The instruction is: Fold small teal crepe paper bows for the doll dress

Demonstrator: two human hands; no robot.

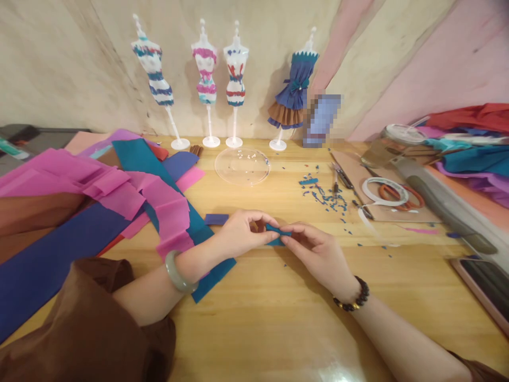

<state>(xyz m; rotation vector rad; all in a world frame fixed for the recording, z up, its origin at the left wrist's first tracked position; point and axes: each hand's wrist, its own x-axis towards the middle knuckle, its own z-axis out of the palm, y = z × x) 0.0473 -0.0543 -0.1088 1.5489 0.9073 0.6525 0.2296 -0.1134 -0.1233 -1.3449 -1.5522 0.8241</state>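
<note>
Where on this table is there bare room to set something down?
Mostly bare wood: the wide patch between both forearms, and a smaller one between the clear dish and left hand. Crowded: colored strips at left; scraps, tape at right.

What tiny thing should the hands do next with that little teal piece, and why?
Perhaps pinch the little teal piece more firmly along its middle: the left hand and right hand both hold it with their fingertips, close together, and it looks bunched rather than flat there.
</note>
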